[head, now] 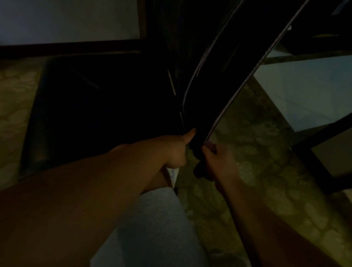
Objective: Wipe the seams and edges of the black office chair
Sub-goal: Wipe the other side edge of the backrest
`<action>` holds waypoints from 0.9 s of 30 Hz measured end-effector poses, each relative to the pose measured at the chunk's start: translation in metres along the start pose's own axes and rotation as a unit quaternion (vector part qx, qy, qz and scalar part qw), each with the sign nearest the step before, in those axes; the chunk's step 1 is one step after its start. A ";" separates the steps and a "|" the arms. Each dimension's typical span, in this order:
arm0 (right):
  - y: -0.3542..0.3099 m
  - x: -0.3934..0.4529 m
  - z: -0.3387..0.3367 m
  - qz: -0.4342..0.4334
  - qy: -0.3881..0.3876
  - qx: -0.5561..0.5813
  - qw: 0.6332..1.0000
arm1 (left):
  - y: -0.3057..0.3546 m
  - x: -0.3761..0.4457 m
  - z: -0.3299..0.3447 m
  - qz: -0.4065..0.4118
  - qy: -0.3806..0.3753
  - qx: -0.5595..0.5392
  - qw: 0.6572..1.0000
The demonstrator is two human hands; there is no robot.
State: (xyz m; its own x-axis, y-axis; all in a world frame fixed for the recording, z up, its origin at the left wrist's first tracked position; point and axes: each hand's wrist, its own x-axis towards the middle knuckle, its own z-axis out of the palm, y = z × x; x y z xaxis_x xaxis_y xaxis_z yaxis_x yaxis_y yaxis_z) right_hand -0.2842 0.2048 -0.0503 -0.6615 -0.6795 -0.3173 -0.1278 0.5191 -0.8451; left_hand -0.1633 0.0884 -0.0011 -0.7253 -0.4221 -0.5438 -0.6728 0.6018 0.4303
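Black chair (226, 78) edge swallows both hands' fingers (209, 146); cloth perhaps hidden.

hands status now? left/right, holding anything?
Left hand: fingers curled at the lower edge of the chair, thumb up against it; whether a cloth is in it cannot be told.
Right hand: grips the chair's edge; a cloth cannot be told.
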 end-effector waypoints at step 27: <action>-0.016 0.003 -0.003 -0.002 0.031 -0.052 0.998 | 0.004 -0.004 0.000 0.044 0.075 -0.086 0.992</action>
State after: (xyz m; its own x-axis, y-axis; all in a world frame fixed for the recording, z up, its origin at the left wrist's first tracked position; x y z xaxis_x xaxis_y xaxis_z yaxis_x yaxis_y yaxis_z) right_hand -0.2865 0.1966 -0.0364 -0.7045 -0.6506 -0.2836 -0.2046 0.5688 -0.7966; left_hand -0.1634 0.0926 0.0027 -0.7877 -0.4765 -0.3903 -0.6107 0.5213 0.5961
